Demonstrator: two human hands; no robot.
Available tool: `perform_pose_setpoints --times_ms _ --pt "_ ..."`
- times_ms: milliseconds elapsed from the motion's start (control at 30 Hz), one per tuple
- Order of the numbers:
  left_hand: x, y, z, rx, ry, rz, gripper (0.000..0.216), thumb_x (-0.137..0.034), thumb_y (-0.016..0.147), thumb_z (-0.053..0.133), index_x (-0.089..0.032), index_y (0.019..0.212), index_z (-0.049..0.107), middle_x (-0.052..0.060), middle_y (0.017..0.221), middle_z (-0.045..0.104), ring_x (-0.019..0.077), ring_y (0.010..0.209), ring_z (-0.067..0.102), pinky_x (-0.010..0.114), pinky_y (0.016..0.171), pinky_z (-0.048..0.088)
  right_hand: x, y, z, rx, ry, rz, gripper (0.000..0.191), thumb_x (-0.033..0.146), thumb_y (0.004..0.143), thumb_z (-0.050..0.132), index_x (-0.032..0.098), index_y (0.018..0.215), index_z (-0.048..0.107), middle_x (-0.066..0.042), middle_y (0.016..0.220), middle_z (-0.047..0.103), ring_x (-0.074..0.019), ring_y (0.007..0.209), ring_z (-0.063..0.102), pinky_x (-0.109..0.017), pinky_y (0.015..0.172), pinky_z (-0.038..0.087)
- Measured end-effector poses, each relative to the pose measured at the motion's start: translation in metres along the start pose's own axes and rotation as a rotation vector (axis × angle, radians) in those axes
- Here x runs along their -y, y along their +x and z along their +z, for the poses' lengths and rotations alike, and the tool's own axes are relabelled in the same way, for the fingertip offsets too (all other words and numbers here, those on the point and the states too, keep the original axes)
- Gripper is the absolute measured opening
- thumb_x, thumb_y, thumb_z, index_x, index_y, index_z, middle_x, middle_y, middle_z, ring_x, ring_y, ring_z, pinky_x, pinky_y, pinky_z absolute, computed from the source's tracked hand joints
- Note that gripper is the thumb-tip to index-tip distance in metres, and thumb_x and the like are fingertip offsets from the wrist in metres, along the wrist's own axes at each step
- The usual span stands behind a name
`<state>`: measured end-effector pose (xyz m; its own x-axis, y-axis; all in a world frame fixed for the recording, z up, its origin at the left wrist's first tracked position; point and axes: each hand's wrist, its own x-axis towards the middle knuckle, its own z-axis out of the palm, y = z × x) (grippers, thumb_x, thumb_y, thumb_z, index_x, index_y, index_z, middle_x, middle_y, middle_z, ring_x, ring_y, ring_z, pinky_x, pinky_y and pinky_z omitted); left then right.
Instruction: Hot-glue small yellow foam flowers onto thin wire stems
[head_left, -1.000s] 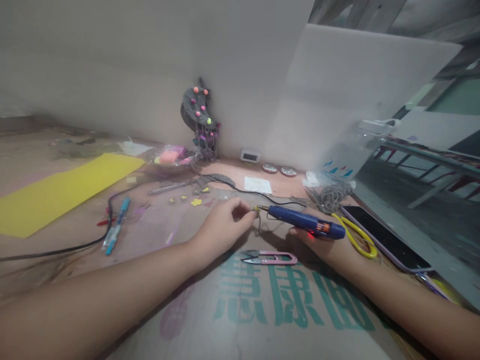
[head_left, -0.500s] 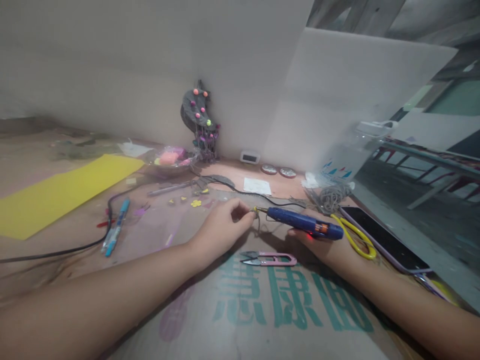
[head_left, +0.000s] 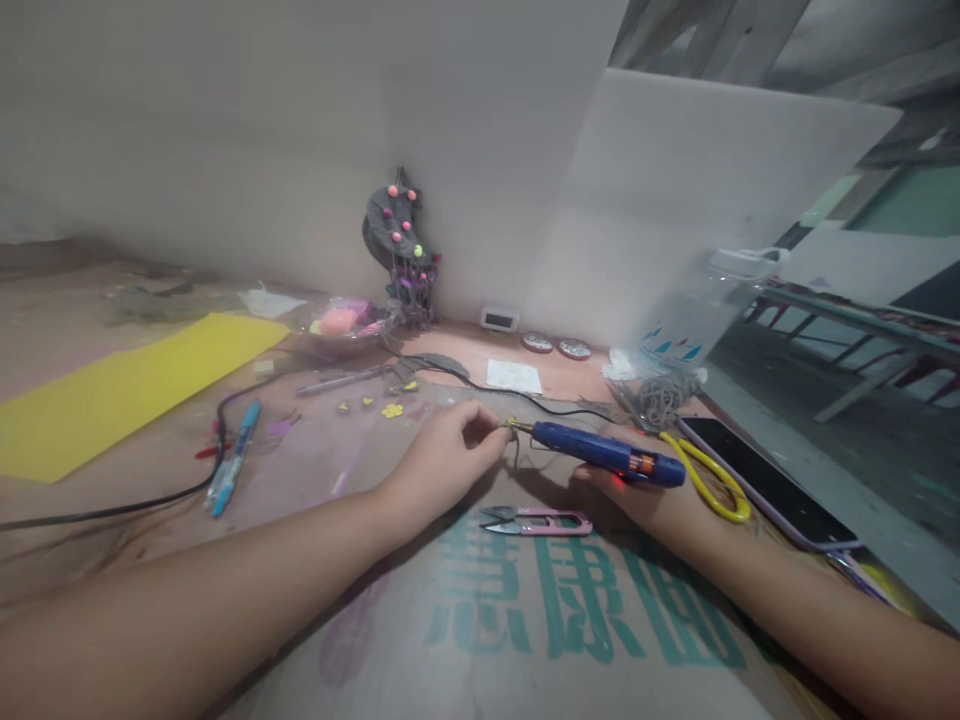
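My right hand (head_left: 630,500) is closed around a blue glue gun (head_left: 600,449) with a small red light glowing on its underside. The gun points left, and its metal tip meets a tiny yellow piece (head_left: 511,421) at the fingertips of my left hand (head_left: 461,445). Thumb and forefinger of that hand pinch the piece, and a thin grey-brown strand (head_left: 516,452) hangs from it. Below both hands, pink thread snips (head_left: 540,521) lie on the table, blades to the left. A yellow flower cutout (head_left: 392,410) lies left of my left hand.
A phone (head_left: 765,480) and yellow-handled scissors (head_left: 724,495) lie beside my right forearm. Grey yarn (head_left: 664,400) sits behind them near a water bottle (head_left: 705,310). A black cable (head_left: 487,380) crosses the table. At left are pens (head_left: 236,460) and a yellow sheet (head_left: 142,390).
The view has shifted very slightly. Both hands, the glue gun and the yellow piece keep almost the same positions, with the tip still at the piece.
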<state>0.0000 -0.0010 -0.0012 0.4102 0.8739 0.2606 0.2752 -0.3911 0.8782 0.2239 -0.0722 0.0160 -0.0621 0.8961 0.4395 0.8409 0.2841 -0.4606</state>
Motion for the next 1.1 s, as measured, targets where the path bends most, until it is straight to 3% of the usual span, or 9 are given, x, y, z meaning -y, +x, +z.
perform_pose_setpoints --times_ms 667,967,1100 --pt "0.0001 0.0007 0.0012 -0.006 -0.016 -0.004 0.018 -0.034 0.082 0.056 -0.018 0.077 0.060 0.000 0.075 0.065 0.0154 0.070 0.058 0.026 0.065 0.043 0.0012 -0.0018 -0.0021 0.043 0.000 0.010 0.019 0.034 0.077 0.065 0.021 0.067 0.056 0.004 0.055 0.054 -0.0116 0.050 0.050 -0.023 0.049 0.040" --pt "0.0053 0.0061 0.0040 -0.045 -0.055 -0.010 0.020 -0.036 0.082 0.054 -0.017 0.077 0.060 0.000 0.074 0.066 0.0164 0.071 0.060 0.026 0.065 0.044 -0.0014 -0.0007 0.0002 -0.079 0.131 -0.062 0.016 0.037 0.081 0.060 0.021 0.080 0.060 -0.001 0.071 0.066 -0.0163 0.062 0.061 -0.026 0.057 0.048" --pt "0.0054 0.0058 0.0056 -0.023 -0.057 0.005 0.020 -0.035 0.083 0.053 -0.017 0.077 0.059 0.001 0.073 0.065 0.0160 0.069 0.059 0.026 0.064 0.044 0.0045 0.0042 -0.0007 -0.158 0.211 0.022 0.024 0.042 0.085 0.056 0.019 0.084 0.063 -0.003 0.074 0.066 -0.0179 0.066 0.063 -0.028 0.063 0.050"
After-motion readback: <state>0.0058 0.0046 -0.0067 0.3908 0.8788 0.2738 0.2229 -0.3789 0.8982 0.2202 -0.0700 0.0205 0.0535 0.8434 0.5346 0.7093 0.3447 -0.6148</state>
